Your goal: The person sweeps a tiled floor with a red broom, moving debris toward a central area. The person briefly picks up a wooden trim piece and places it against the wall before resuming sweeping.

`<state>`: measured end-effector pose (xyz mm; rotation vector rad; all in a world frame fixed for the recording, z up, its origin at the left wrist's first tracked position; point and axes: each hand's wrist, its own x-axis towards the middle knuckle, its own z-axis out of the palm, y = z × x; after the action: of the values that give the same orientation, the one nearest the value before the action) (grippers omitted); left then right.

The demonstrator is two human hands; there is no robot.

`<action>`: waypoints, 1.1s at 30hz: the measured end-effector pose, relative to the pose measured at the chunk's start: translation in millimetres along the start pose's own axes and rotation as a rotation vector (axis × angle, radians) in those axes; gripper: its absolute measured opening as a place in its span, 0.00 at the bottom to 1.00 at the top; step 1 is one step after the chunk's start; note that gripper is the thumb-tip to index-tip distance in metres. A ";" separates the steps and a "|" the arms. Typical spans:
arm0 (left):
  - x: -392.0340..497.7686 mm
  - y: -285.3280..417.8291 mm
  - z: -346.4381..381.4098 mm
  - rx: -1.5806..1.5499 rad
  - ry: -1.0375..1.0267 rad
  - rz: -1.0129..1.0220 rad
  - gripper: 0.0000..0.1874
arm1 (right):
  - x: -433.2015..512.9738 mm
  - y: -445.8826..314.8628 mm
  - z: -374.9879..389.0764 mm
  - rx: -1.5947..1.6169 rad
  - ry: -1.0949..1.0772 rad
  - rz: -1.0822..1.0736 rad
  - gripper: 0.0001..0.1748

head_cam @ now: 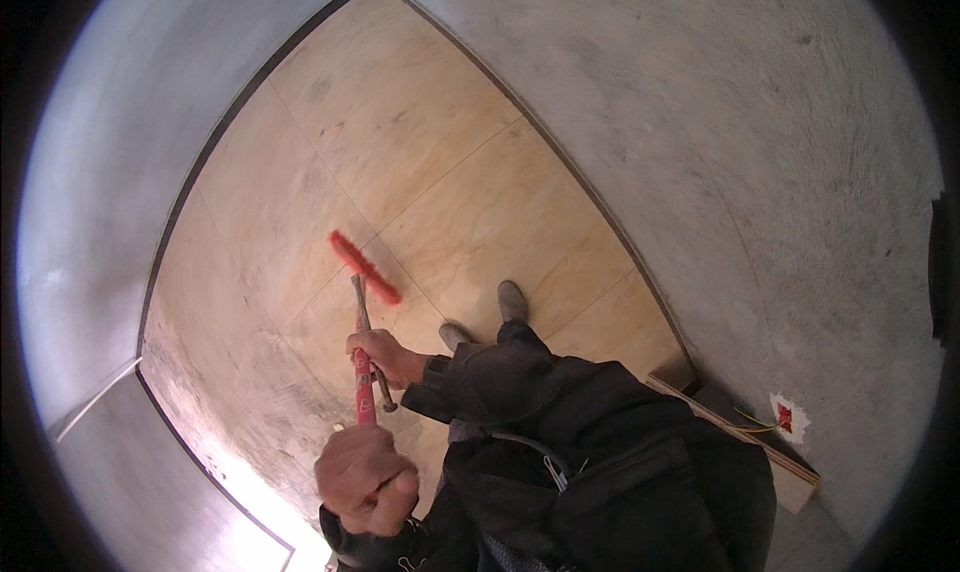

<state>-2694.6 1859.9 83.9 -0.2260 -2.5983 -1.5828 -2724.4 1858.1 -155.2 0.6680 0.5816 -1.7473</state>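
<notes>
A broom with red bristles [365,267] rests its head on the tiled floor. My right hand [384,356] is closed around its red handle [364,392], partway up the shaft. That same hand also holds a slim, worn metal bar [360,298], flared at the top and knobbed at the lower end; its exact kind is unclear. Closer to the camera, my left hand [367,482] makes a fist over the upper end of the broom handle, hiding that end. White marks show on the red shaft.
Grey walls [675,159] with dark skirting [577,174] enclose beige floor tiles [450,189]. My shoes [513,300] stand right of the broom. At lower right are a wooden board [795,478] and a red wall box [784,417] with loose wires. A white cable [97,399] hangs at left.
</notes>
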 end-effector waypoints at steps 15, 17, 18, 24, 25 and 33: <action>-138.2 -67.4 -44.5 -0.569 0.201 -0.198 0.15 | -14.2 48.5 -86.7 -0.229 0.355 -0.152 0.11; -157.9 -62.7 -65.3 -0.531 0.260 -0.222 0.17 | 1.5 84.3 -68.4 -0.264 0.351 -0.143 0.12; -166.5 -58.1 -77.1 -0.508 0.312 -0.220 0.18 | 10.6 101.2 -55.8 -0.278 0.309 -0.109 0.12; -183.9 -41.9 -116.6 -0.203 0.341 -0.222 0.16 | 53.0 174.5 20.0 -0.414 -0.138 -0.023 0.11; -181.6 -42.1 -118.7 -0.155 0.305 -0.197 0.14 | 58.4 179.9 29.9 -0.494 -0.160 -0.095 0.11; -154.1 -33.7 -137.0 -0.170 0.229 0.054 0.08 | 65.0 145.6 66.3 -0.288 0.013 -0.013 0.12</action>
<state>-2548.6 1710.8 93.5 -0.1174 -2.2722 -1.7020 -2607.6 1730.9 -159.9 0.4743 0.8297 -1.6302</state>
